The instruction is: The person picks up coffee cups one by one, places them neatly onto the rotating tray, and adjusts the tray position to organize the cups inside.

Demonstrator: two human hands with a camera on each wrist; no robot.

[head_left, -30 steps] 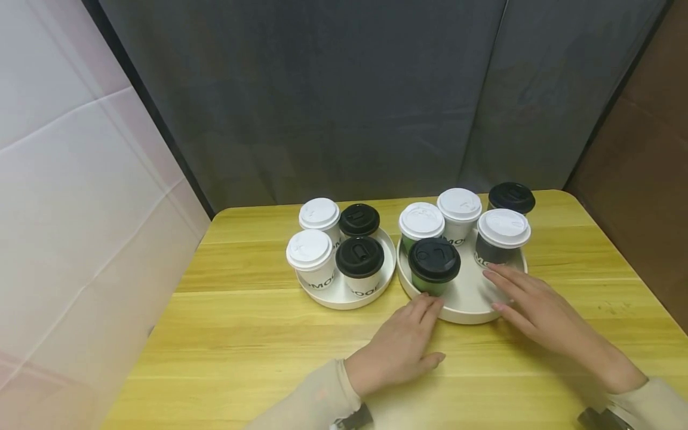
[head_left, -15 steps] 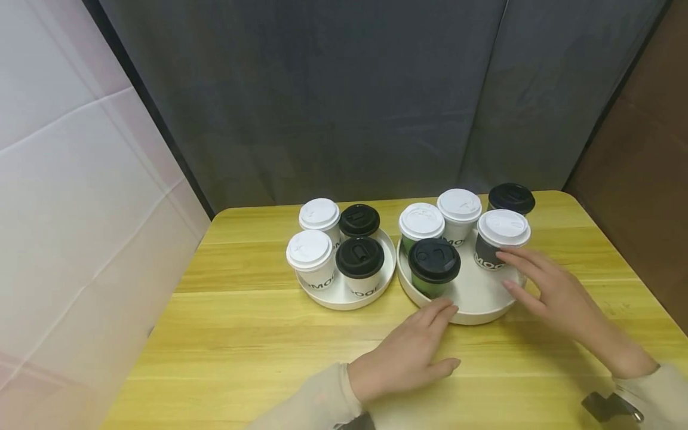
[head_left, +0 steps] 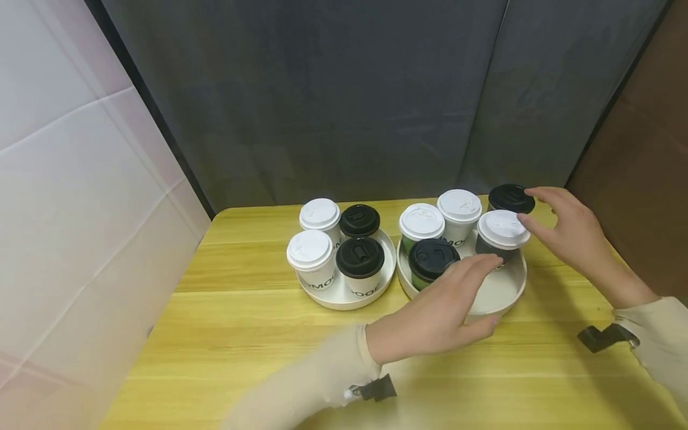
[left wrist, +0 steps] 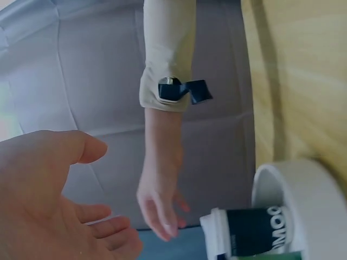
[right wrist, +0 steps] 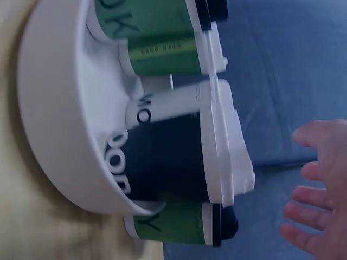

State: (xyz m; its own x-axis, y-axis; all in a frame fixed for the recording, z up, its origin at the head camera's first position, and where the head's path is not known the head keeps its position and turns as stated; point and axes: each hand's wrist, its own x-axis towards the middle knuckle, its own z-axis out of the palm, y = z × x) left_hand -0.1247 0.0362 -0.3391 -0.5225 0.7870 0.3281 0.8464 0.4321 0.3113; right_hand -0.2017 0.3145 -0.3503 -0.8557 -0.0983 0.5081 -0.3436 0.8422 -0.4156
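My left hand (head_left: 438, 307) hovers over the front of the right round white tray (head_left: 513, 286), fingers extended and holding nothing. My right hand (head_left: 575, 233) is raised at the tray's right side, thumb and fingers apart. In the head view its fingertips overlap a white-lidded dark paper coffee cup (head_left: 502, 233) and a black-lidded coffee cup (head_left: 510, 199); the right wrist view shows a gap between hand and cups. That black-lidded cup has a green body (right wrist: 173, 223) and stands beyond the tray's rim. A black-lidded green cup (head_left: 430, 263) is partly hidden behind my left hand.
Two white-lidded cups, one green (head_left: 421, 224) and one white (head_left: 459, 209), stand at the right tray's back left. A smaller round tray (head_left: 344, 303) to the left bears several cups (head_left: 360, 263). Dark cloth (head_left: 333, 101) hangs behind the wooden table (head_left: 226, 334).
Both hands have lifted off the right tray area. My right hand moved back and right toward the black-lidded cup; my left hand moved right, over the tray's front. The cups stay in place.
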